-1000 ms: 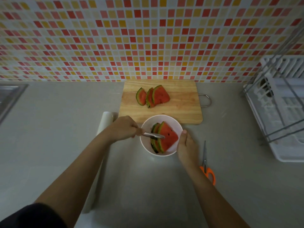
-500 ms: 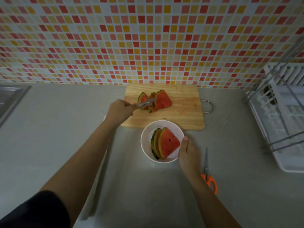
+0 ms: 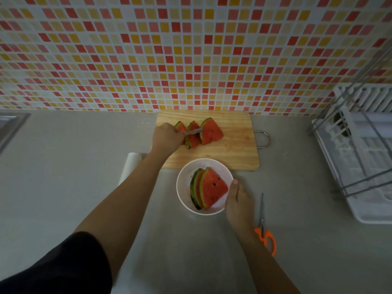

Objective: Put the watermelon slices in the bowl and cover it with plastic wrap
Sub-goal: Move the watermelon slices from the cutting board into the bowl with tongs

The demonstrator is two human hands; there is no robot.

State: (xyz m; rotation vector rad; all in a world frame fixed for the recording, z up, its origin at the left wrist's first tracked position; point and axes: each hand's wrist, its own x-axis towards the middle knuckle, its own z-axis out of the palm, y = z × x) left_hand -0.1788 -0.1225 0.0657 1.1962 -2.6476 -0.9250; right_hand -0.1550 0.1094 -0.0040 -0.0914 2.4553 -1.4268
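Tapering watermelon slices (smooth wooden board)

The left arm stretched toward the worktop's far edge, the left hand curled round a metal utensil. The right hand cupped the bowl, thumb on its rim.

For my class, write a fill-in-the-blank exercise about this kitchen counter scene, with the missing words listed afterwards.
1. The left hand holds a metal utensil against watermelon slices on the wooden ____.
2. The right hand holds the rim of the ____ that contains watermelon.
3. ____ slices stand on the wood.
4. The scissors have ____ handles.

Missing words: cutting board; bowl; three; orange.
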